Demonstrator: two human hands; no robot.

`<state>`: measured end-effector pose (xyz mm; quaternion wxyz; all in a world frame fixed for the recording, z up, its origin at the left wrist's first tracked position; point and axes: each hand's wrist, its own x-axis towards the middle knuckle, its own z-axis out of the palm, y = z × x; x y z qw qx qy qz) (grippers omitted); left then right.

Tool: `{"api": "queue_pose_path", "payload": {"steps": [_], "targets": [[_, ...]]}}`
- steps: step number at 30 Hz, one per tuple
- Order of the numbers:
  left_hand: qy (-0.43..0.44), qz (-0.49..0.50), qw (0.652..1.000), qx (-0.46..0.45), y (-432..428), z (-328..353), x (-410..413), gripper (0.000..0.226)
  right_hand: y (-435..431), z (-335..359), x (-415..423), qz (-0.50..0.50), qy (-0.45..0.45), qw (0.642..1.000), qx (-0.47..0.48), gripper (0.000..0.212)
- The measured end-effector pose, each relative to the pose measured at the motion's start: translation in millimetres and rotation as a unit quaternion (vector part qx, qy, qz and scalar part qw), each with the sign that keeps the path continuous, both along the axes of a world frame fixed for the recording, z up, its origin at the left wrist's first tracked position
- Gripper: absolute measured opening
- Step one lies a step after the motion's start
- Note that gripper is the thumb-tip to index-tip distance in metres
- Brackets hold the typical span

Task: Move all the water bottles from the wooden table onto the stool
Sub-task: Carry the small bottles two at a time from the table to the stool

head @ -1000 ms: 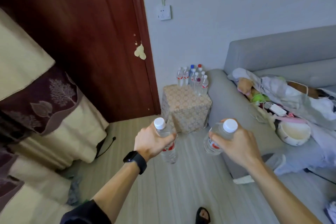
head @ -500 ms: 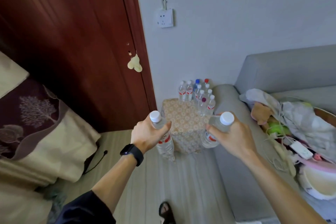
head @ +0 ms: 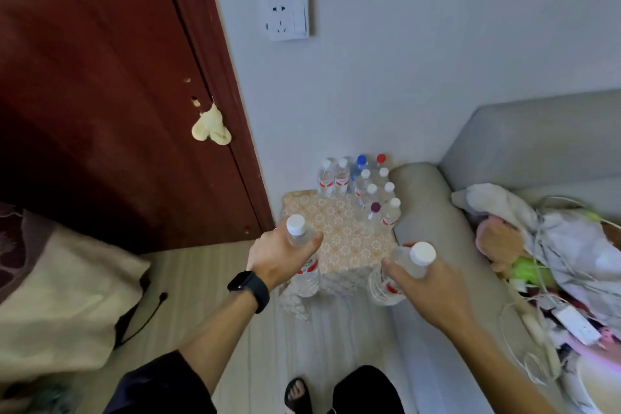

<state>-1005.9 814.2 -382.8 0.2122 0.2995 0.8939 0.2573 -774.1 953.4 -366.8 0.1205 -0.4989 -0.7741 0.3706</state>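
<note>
A dark red door point(head: 100, 77) fills the left, with one pale yellow lump point(head: 211, 126) hanging near its edge. On the wall beside it sits one white socket point(head: 287, 13). The left hand point(head: 279, 255), with a black watch point(head: 250, 289) on its wrist, has its fingers point(head: 314, 240) wrapped round the neck of one white-capped water bottle point(head: 307, 274), held upright at the near left corner of the cloth-covered stool point(head: 336, 228). Ten bottles point(head: 363, 185) stand along the stool's far and right edges: seven white caps, one blue, one red and one dark purple. The right hand point(head: 433, 292) grips a second white-capped bottle point(head: 403, 259), tilted, at the stool's near right corner. To the right stands a grey sofa point(head: 426, 212) strewn with clothes and cables.
</note>
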Motion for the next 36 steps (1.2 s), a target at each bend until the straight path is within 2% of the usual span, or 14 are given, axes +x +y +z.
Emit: {"api": "queue_pose_path", "payload": {"steps": [5,10,13,17,21,28,36], "targets": [[-0.045,0.010,0.998,-0.035,62.6,-40.6,-22.9,0.046,62.0,-40.9,-37.7,0.040,-0.017,0.998,-0.040,0.030],[-0.111,0.048,0.990,-0.072,118.8,-84.2,-30.6,0.044,120.3,-92.0,-70.2,0.084,-0.038,0.989,-0.113,0.030],[-0.168,0.077,0.980,-0.076,142.7,-108.0,-32.8,0.044,144.7,-116.7,-84.8,0.120,-0.068,0.978,-0.157,0.044],[-0.255,0.100,0.958,-0.082,162.6,-141.1,-40.0,0.056,165.0,-143.8,-103.0,0.133,-0.100,0.965,-0.204,0.076],[-0.310,0.095,0.941,-0.094,177.0,-187.0,-51.6,0.063,176.6,-185.6,-121.5,0.134,-0.129,0.955,-0.232,0.082],[-0.277,0.081,0.951,-0.112,186.7,-254.8,-55.7,0.065,178.0,-249.5,-150.2,0.145,-0.170,0.947,-0.231,0.080],[-0.276,0.055,0.954,-0.108,178.6,-287.4,-60.6,0.070,171.3,-295.3,-172.2,0.123,-0.168,0.952,-0.226,0.070]]}}
